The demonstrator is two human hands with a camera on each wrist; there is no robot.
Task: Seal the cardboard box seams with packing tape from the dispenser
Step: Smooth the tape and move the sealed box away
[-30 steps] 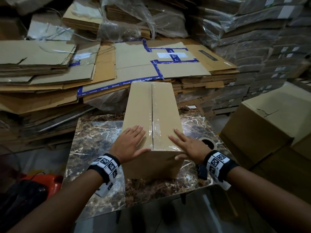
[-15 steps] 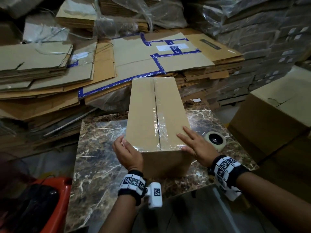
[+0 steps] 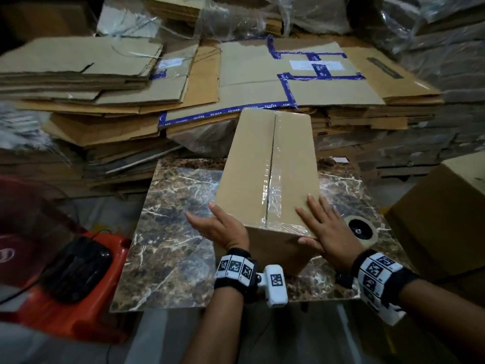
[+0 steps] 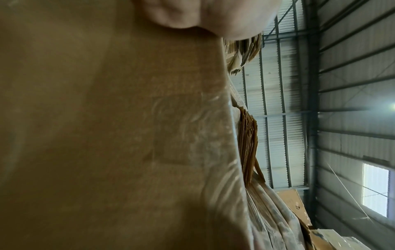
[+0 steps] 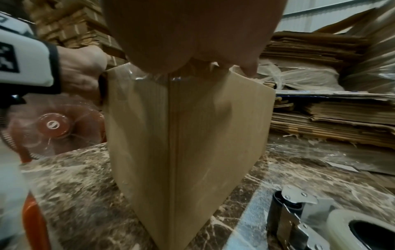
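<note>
A tall brown cardboard box (image 3: 265, 166) stands on the marble table (image 3: 170, 232), with clear tape running along its top centre seam and folded over the near edge. My left hand (image 3: 220, 228) lies against the box's near left corner, thumb at the top edge and fingers straight along the left side. My right hand (image 3: 325, 227) lies flat on the top near the right corner, thumb over the near face. The tape dispenser (image 3: 360, 231) with its clear roll lies on the table just right of that hand. The right wrist view shows the box (image 5: 192, 135) and the dispenser (image 5: 320, 225).
Stacks of flattened cardboard (image 3: 236, 82) crowd the table's far side and left. A big closed carton (image 3: 443, 219) stands to the right. A red plastic object (image 3: 65, 298) with a black thing on it sits low at the left, by a red fan (image 5: 53, 125).
My left hand has come off the box top and moved to its near left corner and side. My right hand stays flat on the top right.
</note>
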